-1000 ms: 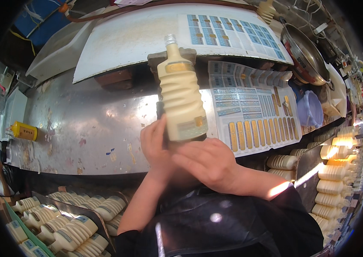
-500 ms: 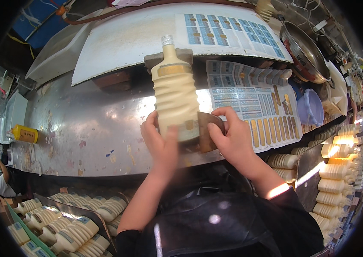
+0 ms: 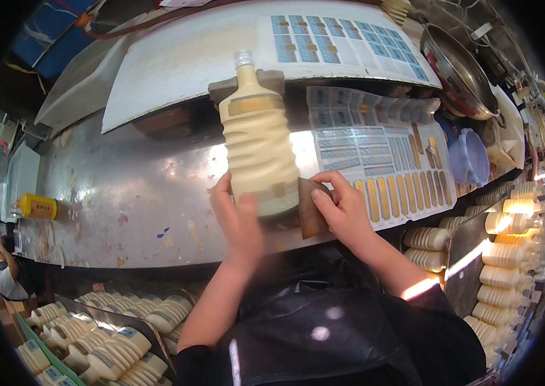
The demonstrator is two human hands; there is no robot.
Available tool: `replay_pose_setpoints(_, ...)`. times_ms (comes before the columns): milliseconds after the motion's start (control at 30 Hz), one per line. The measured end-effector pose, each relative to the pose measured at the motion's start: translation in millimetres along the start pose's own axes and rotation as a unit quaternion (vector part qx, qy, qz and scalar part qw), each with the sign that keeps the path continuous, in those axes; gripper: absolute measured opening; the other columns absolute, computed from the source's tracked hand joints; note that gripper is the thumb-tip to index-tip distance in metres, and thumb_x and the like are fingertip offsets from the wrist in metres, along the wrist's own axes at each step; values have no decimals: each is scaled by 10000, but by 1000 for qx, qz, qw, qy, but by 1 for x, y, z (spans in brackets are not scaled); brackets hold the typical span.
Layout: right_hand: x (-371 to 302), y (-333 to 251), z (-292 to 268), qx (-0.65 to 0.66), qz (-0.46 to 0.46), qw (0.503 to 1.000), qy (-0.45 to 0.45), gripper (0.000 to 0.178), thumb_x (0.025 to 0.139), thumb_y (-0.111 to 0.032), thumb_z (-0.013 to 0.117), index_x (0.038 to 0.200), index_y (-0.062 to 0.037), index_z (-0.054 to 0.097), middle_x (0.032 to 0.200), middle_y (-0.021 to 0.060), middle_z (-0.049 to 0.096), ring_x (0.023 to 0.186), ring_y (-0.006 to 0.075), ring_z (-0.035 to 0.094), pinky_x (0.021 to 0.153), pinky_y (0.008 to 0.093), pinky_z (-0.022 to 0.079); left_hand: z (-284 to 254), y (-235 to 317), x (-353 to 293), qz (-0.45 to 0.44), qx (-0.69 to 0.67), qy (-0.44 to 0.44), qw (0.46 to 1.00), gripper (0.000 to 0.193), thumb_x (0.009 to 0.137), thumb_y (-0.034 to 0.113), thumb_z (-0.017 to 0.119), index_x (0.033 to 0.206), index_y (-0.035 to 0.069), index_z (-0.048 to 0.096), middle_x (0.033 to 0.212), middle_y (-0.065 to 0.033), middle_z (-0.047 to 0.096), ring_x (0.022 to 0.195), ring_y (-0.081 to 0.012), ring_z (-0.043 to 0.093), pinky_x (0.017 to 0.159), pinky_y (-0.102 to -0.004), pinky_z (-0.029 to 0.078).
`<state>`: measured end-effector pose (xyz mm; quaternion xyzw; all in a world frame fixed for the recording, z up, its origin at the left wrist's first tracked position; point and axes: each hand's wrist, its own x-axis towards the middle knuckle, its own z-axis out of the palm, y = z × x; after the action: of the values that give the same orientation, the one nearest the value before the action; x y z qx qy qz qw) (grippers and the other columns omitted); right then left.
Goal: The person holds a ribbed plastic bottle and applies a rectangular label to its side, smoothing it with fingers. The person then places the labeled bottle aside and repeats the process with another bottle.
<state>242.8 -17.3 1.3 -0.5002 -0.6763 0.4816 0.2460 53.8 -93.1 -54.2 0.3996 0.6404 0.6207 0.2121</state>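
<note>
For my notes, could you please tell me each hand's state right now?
Left hand: at the cream bottle, thumb blurred; grip cannot be told.
Right hand: closed, holding a flat brown piece.

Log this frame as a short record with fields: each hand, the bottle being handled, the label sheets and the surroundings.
Left hand: at the cream bottle's lower left side; thumb blurred
Right hand: holding a flat brown piece by its lower right edge
Bottle pose: neck pointing away from the person
Sheets: gold-and-blue label sheet to its right; second label sheet on the white board
Far right: purple basin
Left: yellow bottle
</note>
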Motion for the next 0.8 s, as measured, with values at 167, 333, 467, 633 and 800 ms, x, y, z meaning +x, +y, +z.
replay_pose_setpoints(167, -1, -2, -5, 59, -23, 998, 28, 272, 949, -201, 643, 1197, -91, 624, 612, 82, 580, 548, 165, 576, 552, 330, 443, -6, -1, 1, -16, -27, 15, 999, 601, 1006, 318, 561, 1460, -54, 431, 1347, -211, 517, 1257, -326, 483, 1115, -438, 344)
replay_pose_setpoints(333, -18, -46, -1, -23, -115, 992, -38, 327, 957, -219, 641, 1266, -134, 575, 704, 156, 660, 629, 333, 676, 603, 421, 511, -17, 22, -4, 185, 279, -19, 942, 813, 816, 292, 752, 1494, -29, 438, 1352, -212, 546, 1239, -366, 510, 1074, -471, 368)
replay_pose_setpoints(467, -13, -32, 7, -82, -127, 988, -34, 289, 961, -249, 646, 1232, -158, 604, 778, 205, 689, 743, 448, 678, 645, 509, 516, -24, 18, 5, 193, 327, -25, 925, 883, 663, 230, 844, 1438, -42, 520, 1207, -177, 635, 1110, -375, 578, 1026, -481, 396)
replay_pose_setpoints(633, -1, 12, -4, 31, -11, 999, -27, 282, 988, -122, 662, 1259, -59, 612, 684, -22, 598, 637, 51, 536, 584, 260, 428, -31, 17, 5, 189, 273, -35, 943, 846, 758, 200, 892, 1481, -25, 517, 1190, -153, 650, 1096, -343, 580, 998, -427, 442)
replay_pose_setpoints(800, 2, -10, -12, 75, -103, 992, 24, 311, 954, -70, 649, 1263, -40, 633, 1013, 151, 710, 960, 219, 714, 843, 319, 550, -29, 10, 0, 157, 252, -30, 954, 846, 757, 212, 879, 1471, -49, 507, 1166, -170, 663, 1086, -353, 583, 1000, -444, 426)
